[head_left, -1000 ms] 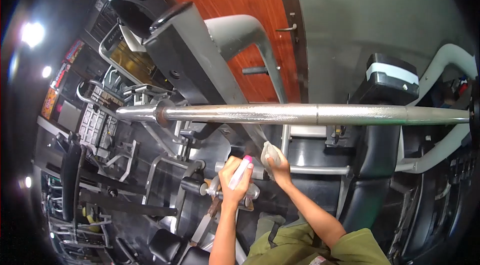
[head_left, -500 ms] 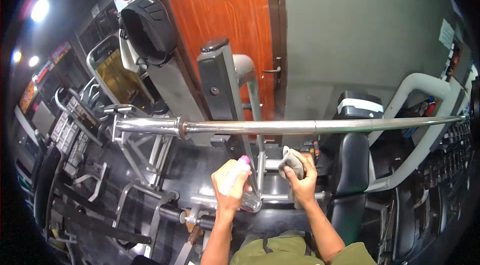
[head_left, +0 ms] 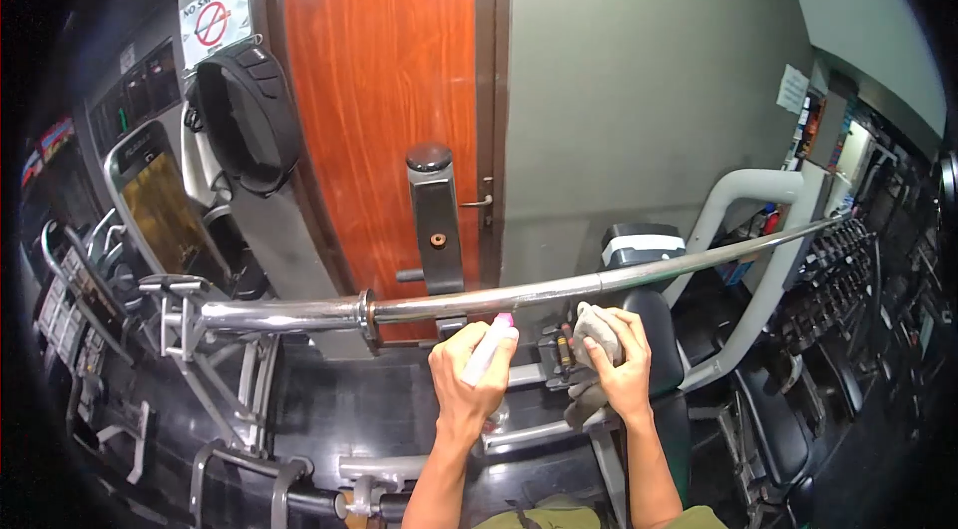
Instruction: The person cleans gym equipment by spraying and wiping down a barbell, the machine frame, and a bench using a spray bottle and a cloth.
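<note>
My left hand (head_left: 467, 379) is closed around a small bottle (head_left: 486, 354) with a pink top, which tilts up toward the bar; the fingers hide much of its body. In my right hand (head_left: 624, 359) a grey cloth (head_left: 593, 334) is bunched between thumb and fingers, and part of it hangs below the palm. A long shiny metal barbell (head_left: 499, 303) lies across the view just beyond both hands. The bottle's top is close under the bar, and the cloth is just below it; whether either touches the metal I cannot tell.
A rack upright (head_left: 436, 220) stands behind the bar, before a reddish wooden door (head_left: 384, 80). Under the bar at right is a black padded bench (head_left: 654, 329) beside a thick grey frame (head_left: 733, 220). A black bag (head_left: 244, 120) hangs at left. Dumbbells (head_left: 828, 264) line the far right.
The view has shifted up and to the right. Both hands are now nearer the bar, the bottle's pink top close beneath it. Bottle and cloth stay in the same hands.
</note>
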Demonstrator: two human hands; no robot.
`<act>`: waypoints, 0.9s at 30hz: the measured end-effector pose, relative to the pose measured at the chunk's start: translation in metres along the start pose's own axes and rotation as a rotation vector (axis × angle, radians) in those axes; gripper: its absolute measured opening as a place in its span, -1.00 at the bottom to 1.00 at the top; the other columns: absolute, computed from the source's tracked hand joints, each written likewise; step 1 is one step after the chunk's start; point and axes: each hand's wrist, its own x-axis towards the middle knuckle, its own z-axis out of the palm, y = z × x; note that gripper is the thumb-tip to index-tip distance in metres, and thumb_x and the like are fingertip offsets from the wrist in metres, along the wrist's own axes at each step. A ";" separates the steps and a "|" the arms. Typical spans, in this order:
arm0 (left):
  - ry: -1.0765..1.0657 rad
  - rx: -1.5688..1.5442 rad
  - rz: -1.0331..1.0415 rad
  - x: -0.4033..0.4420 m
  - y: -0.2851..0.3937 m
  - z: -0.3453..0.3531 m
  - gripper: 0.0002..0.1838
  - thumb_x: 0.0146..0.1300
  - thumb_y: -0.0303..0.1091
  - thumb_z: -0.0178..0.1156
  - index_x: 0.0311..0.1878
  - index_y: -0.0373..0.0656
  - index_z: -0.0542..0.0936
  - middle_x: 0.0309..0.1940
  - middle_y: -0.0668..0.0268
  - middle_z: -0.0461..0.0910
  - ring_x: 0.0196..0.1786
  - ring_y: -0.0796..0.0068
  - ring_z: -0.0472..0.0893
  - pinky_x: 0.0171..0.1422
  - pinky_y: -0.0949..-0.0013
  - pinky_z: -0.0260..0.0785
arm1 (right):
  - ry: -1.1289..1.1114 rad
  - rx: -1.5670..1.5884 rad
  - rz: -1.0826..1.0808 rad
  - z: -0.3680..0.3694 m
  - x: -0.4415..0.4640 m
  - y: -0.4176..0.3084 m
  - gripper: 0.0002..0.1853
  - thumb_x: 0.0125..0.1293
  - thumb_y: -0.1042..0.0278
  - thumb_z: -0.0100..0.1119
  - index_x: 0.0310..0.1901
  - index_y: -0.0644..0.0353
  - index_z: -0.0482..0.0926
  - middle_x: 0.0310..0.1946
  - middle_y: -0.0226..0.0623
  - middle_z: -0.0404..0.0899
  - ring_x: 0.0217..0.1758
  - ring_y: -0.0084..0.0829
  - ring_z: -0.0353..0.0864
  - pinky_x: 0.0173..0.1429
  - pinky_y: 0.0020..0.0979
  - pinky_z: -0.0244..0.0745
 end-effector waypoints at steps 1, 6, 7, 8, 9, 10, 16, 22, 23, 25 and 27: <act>-0.010 0.025 0.016 0.001 0.003 -0.003 -0.69 0.26 -0.29 0.36 -0.52 -0.25 0.54 -0.64 0.09 0.51 -0.59 0.05 0.53 -0.45 0.19 0.31 | -0.017 -0.017 0.003 -0.001 0.000 -0.004 -0.58 0.22 0.53 0.44 0.14 0.27 0.69 0.06 -0.16 0.60 0.12 -0.22 0.63 0.24 -0.29 0.52; -0.018 -0.076 0.061 0.006 0.003 -0.015 -0.73 0.26 -0.34 0.35 -0.48 -0.27 0.56 -0.62 0.10 0.50 -0.58 0.11 0.52 -0.43 0.21 0.32 | -0.038 -0.089 0.007 0.006 -0.001 -0.013 -0.57 0.20 0.57 0.42 0.14 0.28 0.69 0.06 -0.16 0.60 0.14 -0.22 0.63 0.27 -0.30 0.51; -0.036 -0.111 0.041 0.008 0.002 -0.019 -0.74 0.27 -0.34 0.35 -0.47 -0.27 0.56 -0.63 0.11 0.49 -0.59 0.14 0.51 -0.43 0.22 0.32 | -0.020 -0.097 0.008 0.011 0.003 -0.018 -0.58 0.21 0.56 0.42 0.13 0.29 0.69 0.05 -0.16 0.61 0.14 -0.21 0.64 0.28 -0.29 0.51; -0.054 -0.144 0.020 0.010 0.000 -0.023 -0.74 0.27 -0.34 0.34 -0.47 -0.27 0.57 -0.63 0.11 0.49 -0.59 0.17 0.51 -0.43 0.22 0.32 | 0.008 -0.119 -0.010 0.018 0.007 -0.018 -0.59 0.21 0.54 0.42 0.14 0.27 0.69 0.06 -0.15 0.62 0.13 -0.19 0.65 0.26 -0.28 0.53; -0.069 -0.175 0.007 0.012 -0.006 -0.025 -0.74 0.28 -0.33 0.34 -0.45 -0.28 0.59 -0.64 0.16 0.50 -0.60 0.30 0.51 -0.43 0.26 0.32 | 0.036 -0.141 -0.027 0.026 0.011 -0.015 -0.59 0.22 0.53 0.43 0.14 0.26 0.69 0.06 -0.13 0.62 0.13 -0.17 0.66 0.25 -0.27 0.54; -0.092 -0.196 -0.003 0.015 -0.007 -0.028 -0.74 0.29 -0.33 0.34 -0.45 -0.28 0.59 -0.65 0.18 0.50 -0.61 0.33 0.51 -0.44 0.27 0.32 | 0.066 -0.162 -0.047 0.035 0.015 -0.014 -0.59 0.23 0.51 0.43 0.14 0.24 0.69 0.06 -0.12 0.63 0.12 -0.14 0.67 0.24 -0.26 0.56; -0.212 -0.419 0.008 0.027 -0.006 -0.041 -0.79 0.34 -0.39 0.27 -0.30 -0.39 0.68 -0.37 0.19 0.67 -0.63 0.47 0.57 -0.55 0.39 0.37 | -0.041 -0.246 -0.181 0.094 0.031 -0.040 -0.49 0.14 0.54 0.39 0.19 0.13 0.63 0.11 -0.16 0.62 0.21 -0.05 0.63 0.27 -0.13 0.57; -0.320 -0.556 -0.061 0.028 -0.034 -0.049 -0.81 0.33 -0.43 0.24 -0.24 -0.42 0.71 -0.29 0.18 0.67 -0.60 0.51 0.60 -0.56 0.46 0.42 | -0.322 -0.322 -0.295 0.082 0.045 -0.059 -0.51 0.14 0.48 0.40 0.16 0.10 0.64 0.13 -0.22 0.64 0.18 -0.09 0.67 0.23 -0.20 0.63; -0.328 -0.526 0.063 0.030 -0.039 -0.048 -0.79 0.33 -0.42 0.23 -0.19 -0.41 0.71 -0.31 0.21 0.66 -0.58 0.52 0.61 -0.54 0.46 0.41 | -0.281 -0.384 -0.258 0.074 0.047 -0.051 -0.52 0.13 0.46 0.40 0.15 0.09 0.64 0.11 -0.22 0.64 0.15 -0.09 0.68 0.20 -0.20 0.64; -0.364 -0.520 0.003 0.027 -0.044 -0.050 -0.77 0.34 -0.40 0.22 -0.14 -0.41 0.70 -0.32 0.22 0.64 -0.55 0.53 0.62 -0.52 0.46 0.41 | -0.107 -0.335 -0.093 0.056 0.056 -0.041 -0.68 0.15 0.35 0.36 -0.01 0.08 0.72 -0.08 -0.23 0.71 -0.01 -0.10 0.74 0.09 -0.20 0.65; -0.404 -0.549 -0.043 0.026 -0.050 -0.049 -0.73 0.34 -0.35 0.22 -0.08 -0.41 0.68 -0.32 0.24 0.61 -0.51 0.55 0.61 -0.49 0.47 0.41 | -0.089 -0.356 0.011 0.053 0.071 -0.045 -0.77 0.17 0.28 0.32 -0.14 0.08 0.76 -0.21 -0.25 0.73 -0.12 -0.10 0.76 0.00 -0.20 0.66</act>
